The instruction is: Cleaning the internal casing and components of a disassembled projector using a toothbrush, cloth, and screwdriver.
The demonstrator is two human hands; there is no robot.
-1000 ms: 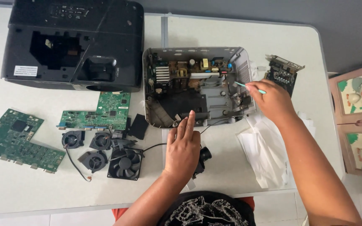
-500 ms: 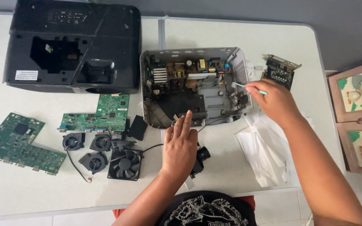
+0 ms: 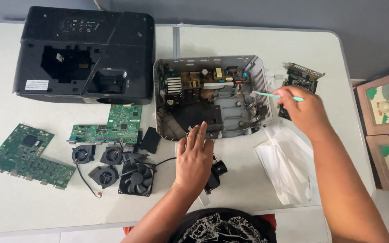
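- Resting flat on the desk (image 3: 257, 40), the left hand (image 3: 194, 157) is lying with fingers stretched out and loose, gripping nothing; its fingertips are touching the front rim of the grey shell (image 3: 212, 96).
- Pinching a thin teal brush (image 3: 271, 95), the right hand (image 3: 305, 110) is holding its grip closed on the handle, with the pale brush end reaching over the right inner side of the shell.
- Sitting open near the middle of the desk, the shell is showing a board with coils and capacitors along its far wall and a dark panel toward its near-left corner.
- Standing just left of the shell is the black housing (image 3: 84, 54), with a large cut-out in its top.
- Lying in front of the housing is a green board (image 3: 109, 126); a larger green board (image 3: 23, 155) is lying well apart, near the left edge.
- Grouped just left of the left hand are three small blowers (image 3: 102, 162) and a square fan (image 3: 136, 177), with a thin wire trailing from them.
- Peeking out beside the left wrist is a small black lens part (image 3: 217, 173).
- Lying under the right forearm is a clear plastic bag (image 3: 284, 166).
- Sitting just beyond the right hand is a dark card (image 3: 302, 76) with a metal bracket.
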